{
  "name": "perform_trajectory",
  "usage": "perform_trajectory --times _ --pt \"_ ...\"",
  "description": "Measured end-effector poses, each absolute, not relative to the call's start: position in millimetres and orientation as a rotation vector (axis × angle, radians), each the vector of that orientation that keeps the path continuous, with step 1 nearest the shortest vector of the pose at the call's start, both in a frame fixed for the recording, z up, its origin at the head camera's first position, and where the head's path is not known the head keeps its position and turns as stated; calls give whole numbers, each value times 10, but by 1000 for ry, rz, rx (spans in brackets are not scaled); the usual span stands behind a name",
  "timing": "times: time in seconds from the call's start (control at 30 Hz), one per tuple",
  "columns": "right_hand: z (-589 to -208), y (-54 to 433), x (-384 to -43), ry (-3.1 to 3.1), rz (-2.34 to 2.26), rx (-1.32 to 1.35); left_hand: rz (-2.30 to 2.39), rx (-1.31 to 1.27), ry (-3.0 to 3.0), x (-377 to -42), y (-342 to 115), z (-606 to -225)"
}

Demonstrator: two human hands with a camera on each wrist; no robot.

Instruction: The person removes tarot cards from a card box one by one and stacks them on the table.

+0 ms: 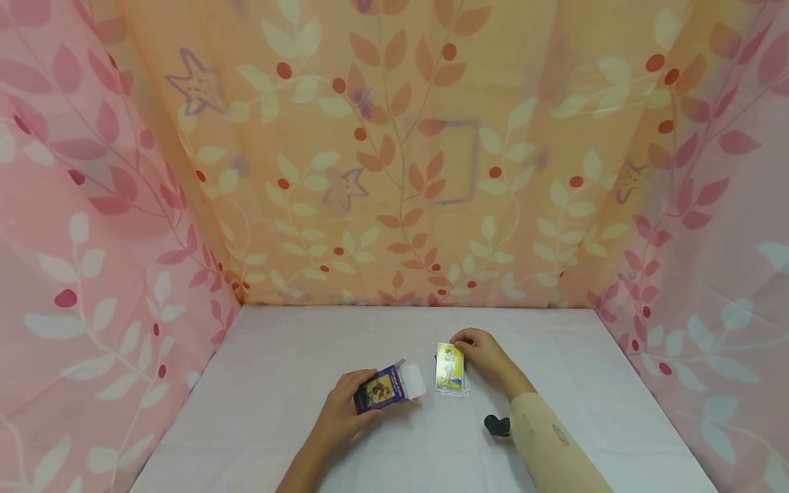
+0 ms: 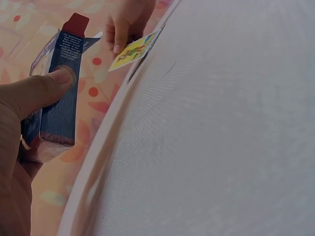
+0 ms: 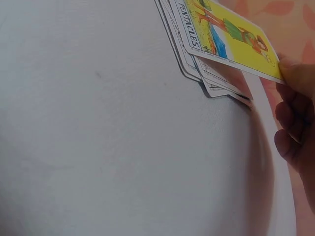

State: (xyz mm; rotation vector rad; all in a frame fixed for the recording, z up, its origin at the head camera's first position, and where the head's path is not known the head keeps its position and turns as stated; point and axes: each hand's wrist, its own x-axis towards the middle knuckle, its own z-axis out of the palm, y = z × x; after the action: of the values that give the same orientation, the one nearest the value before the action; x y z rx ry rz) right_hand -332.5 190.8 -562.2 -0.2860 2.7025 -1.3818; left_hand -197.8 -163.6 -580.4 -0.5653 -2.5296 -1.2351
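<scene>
My left hand point(image 1: 342, 409) grips a dark blue and purple card box point(image 1: 383, 389), its thumb pressed on a narrow side in the left wrist view. The box's end flap point(image 1: 411, 383) stands open toward the right. My right hand point(image 1: 483, 351) pinches the far edge of a yellow tarot card point(image 1: 450, 368) between thumb and fingers. "PENTACLES" is printed along the card's near end in the right wrist view. Beneath it lies a loose pile of cards point(image 3: 215, 92) on the table, with corners fanned unevenly. The pinched card's far end is lifted off the pile.
A white cloth covers the table point(image 1: 259, 424). Patterned curtains point(image 1: 394, 150) stand behind it and at both sides. A small black object point(image 1: 496, 425) sticks out beside the right forearm's beige sleeve point(image 1: 548, 438); what it is I cannot tell.
</scene>
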Motion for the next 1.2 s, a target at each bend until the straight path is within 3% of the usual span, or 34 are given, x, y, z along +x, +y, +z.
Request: perform_trajectory --times 1.2 --pt "-5829 1912 -3429 2832 -1181 -363 -1263 -572 -2528 -1977 -1641 -5786"
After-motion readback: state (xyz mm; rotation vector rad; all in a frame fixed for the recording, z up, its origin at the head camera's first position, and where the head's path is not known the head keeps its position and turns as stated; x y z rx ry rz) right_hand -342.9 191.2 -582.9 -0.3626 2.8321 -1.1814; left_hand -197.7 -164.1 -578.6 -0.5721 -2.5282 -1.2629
